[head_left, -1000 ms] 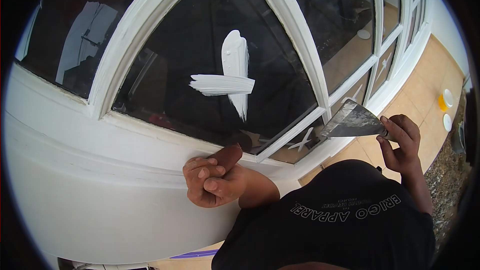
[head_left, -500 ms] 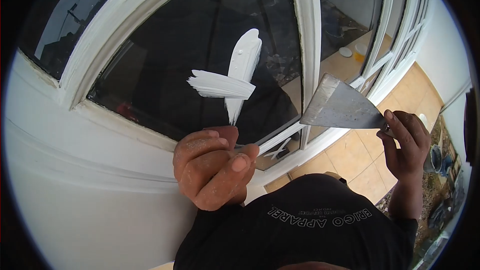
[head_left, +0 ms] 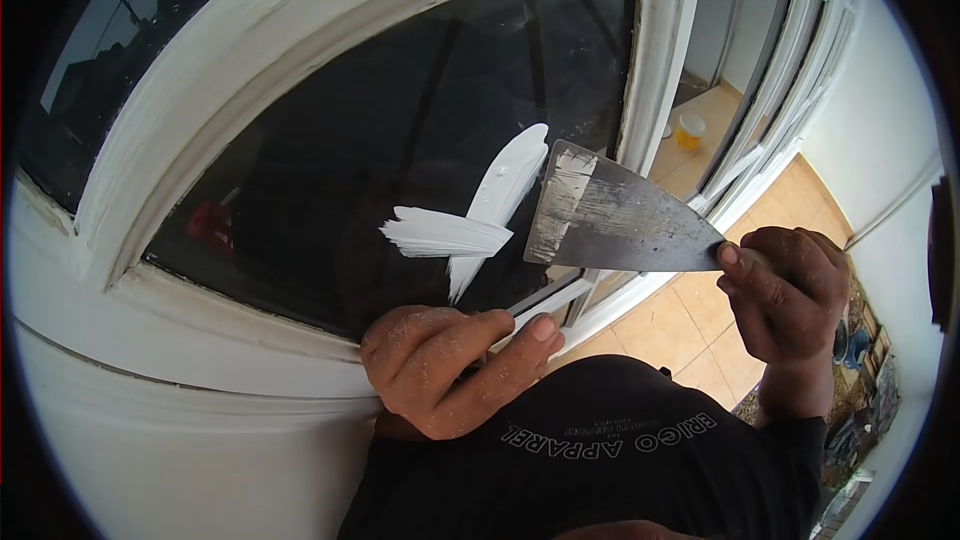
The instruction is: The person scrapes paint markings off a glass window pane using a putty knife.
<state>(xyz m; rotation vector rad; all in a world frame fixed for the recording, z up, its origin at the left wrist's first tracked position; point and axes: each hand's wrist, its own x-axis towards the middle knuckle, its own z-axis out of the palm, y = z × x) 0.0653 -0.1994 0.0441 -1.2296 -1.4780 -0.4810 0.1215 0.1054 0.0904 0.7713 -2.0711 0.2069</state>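
Observation:
My right hand (head_left: pixel 785 285) grips a putty knife (head_left: pixel 630 215) near the base of its wide metal blade. Dried-looking white residue marks the blade's front edge, which points left toward two crossing strokes of white putty (head_left: pixel 500 202). These strokes lie on the dark glass pane (head_left: pixel 330 180) of a white frame. Below them, my left hand (head_left: pixel 455 365) is closed with curled fingers near the frame's lower edge. The reddish-brown piece of sandpaper it held a moment earlier is hidden now.
The white window frame (head_left: pixel 660 50) stands around the glass, with more panes to the right. Beyond one pane is a yellow-and-white tub (head_left: pixel 690 130). Tan floor tiles (head_left: pixel 700 315) lie below at right, by a white wall (head_left: pixel 860 110) and a strip of debris.
My right hand has brought the putty knife left, closer to the white strokes. My left hand has turned and lowered slightly, hiding the reddish-brown sandpaper. The view has shifted.

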